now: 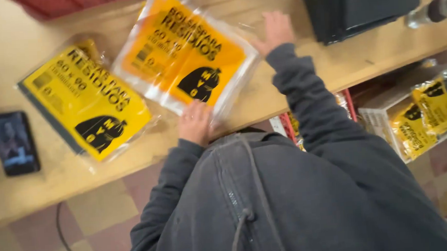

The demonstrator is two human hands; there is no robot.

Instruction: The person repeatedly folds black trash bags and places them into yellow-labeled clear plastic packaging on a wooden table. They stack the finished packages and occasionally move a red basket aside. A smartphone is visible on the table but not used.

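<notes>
**Two hands on an orange bag pack**

Left hand (pixel 195 123) presses flat on the orange pack (pixel 185 53), fingers together, at its near edge. Right hand (pixel 275 30) rests spread at its far side. A yellow pack (pixel 85 100) lies just left of it on the wooden table (pixel 1 46)

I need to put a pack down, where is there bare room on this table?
Bare wood shows on the table at the far left behind the yellow pack, and between the right hand and the black stack. The middle is crowded with the orange pack under both hands.
</notes>
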